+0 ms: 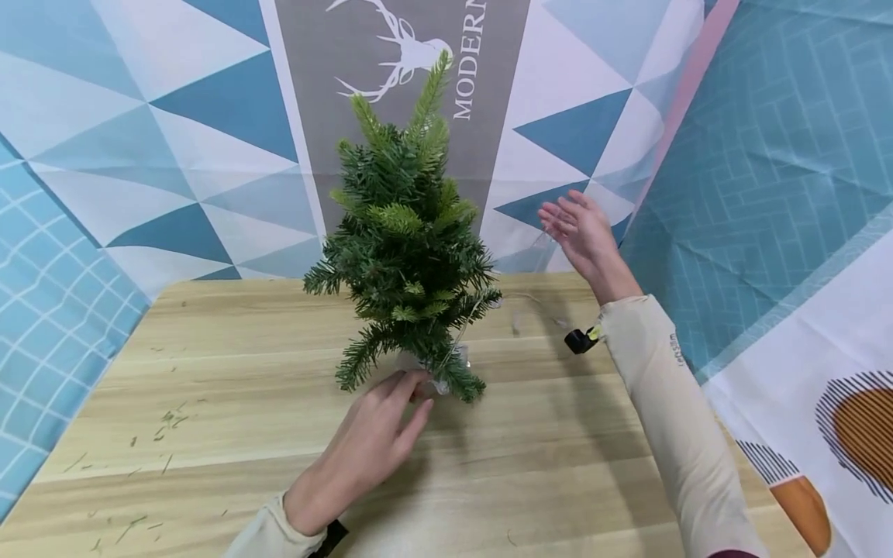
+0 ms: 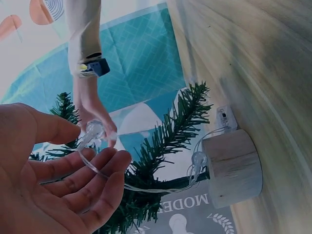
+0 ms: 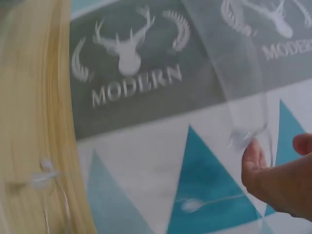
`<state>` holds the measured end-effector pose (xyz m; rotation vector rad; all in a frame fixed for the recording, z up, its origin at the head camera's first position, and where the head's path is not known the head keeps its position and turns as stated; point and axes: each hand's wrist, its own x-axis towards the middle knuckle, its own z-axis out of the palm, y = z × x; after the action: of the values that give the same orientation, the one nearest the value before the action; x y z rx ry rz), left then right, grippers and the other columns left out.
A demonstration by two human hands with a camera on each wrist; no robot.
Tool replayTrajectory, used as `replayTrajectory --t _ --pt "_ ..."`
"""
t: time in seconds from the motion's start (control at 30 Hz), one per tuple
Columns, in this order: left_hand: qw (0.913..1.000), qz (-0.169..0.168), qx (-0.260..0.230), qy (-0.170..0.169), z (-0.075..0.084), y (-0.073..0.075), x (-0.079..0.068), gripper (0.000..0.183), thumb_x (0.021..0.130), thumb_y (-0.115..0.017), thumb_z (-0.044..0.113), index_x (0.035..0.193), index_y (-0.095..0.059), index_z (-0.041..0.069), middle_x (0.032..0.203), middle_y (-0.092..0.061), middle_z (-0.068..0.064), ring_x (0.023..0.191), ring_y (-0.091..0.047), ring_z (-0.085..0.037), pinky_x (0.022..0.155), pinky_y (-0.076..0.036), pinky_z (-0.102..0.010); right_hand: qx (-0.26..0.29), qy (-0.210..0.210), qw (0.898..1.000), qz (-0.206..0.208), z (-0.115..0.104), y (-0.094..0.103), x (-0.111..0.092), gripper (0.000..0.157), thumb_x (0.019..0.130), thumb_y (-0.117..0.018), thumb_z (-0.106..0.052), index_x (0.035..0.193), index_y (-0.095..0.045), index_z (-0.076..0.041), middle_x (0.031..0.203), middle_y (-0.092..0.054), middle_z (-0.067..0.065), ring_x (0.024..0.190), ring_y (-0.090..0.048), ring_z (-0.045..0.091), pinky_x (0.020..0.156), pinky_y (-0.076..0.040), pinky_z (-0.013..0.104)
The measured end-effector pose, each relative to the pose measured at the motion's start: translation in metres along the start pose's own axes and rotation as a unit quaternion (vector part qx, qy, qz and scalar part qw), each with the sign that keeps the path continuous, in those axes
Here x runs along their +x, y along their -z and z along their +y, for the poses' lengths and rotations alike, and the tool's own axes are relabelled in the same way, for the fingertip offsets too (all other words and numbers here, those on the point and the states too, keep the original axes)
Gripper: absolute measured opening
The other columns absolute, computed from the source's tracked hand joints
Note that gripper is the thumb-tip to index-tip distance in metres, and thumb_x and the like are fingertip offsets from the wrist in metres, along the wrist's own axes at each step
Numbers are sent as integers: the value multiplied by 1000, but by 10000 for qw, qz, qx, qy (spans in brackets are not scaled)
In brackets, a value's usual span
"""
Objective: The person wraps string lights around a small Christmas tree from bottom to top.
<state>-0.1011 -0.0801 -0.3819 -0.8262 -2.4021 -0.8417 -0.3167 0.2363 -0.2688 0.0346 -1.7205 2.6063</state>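
Note:
A small artificial Christmas tree [image 1: 405, 232] stands on the table, its round wooden base [image 2: 233, 168] showing in the left wrist view. Low by the trunk, my left hand [image 1: 373, 430] has a clear bulb of the string lights [image 2: 93, 130] between thumb and forefinger, its other fingers loosely bent. The light wire runs from there to the base. Right of the tree, my right hand [image 1: 582, 232] is raised with fingers relaxed. Thin strands and a blurred bulb [image 3: 241, 139] lie against its fingers. Another bulb [image 3: 191, 205] hangs on a strand beside that hand.
A clear battery box [image 2: 225, 116] sits beside the base. More light wire [image 1: 533, 298] trails over the table [image 1: 230, 434] at right. Loose green needles [image 1: 170, 418] are scattered at left. A patterned cloth [image 1: 230, 139] hangs right behind the table.

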Motion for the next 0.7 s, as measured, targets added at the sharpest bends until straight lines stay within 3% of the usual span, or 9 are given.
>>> replayTrajectory --t 0.17,0.4,0.6,0.7 --pt "9998 -102 171 -37 0 4 0 26 89 -71 13 113 -67 3 97 -71 -3 82 -65 -12 75 -57 -28 -312 114 9978 568 -22 12 17 59 105 -48 -13 156 -19 -15 116 -63 11 105 -64 22 88 -53 27" --pt "9994 -167 277 -89 4 9 -2 34 91 -69 18 120 -65 1 111 -71 -11 94 -70 -21 82 -58 -34 -1223 449 9855 1084 -56 22 25 51 103 -52 -10 149 -30 -12 96 -68 6 77 -67 16 73 -57 23" --pt "9964 -184 567 -603 10 18 -6 42 97 -60 25 130 -60 -1 126 -65 -16 113 -64 -30 95 -53 -43 -1897 529 9776 739 -74 5 23 50 101 -54 -8 146 -32 -9 86 -68 5 67 -62 15 63 -53 20" --pt "9936 -222 740 -830 13 27 -10 42 103 -48 30 133 -59 3 131 -62 -14 119 -60 -29 99 -51 -45 -2375 686 9662 723 -80 -9 24 48 102 -49 -8 147 -33 -11 85 -64 4 61 -53 13 56 -46 20"
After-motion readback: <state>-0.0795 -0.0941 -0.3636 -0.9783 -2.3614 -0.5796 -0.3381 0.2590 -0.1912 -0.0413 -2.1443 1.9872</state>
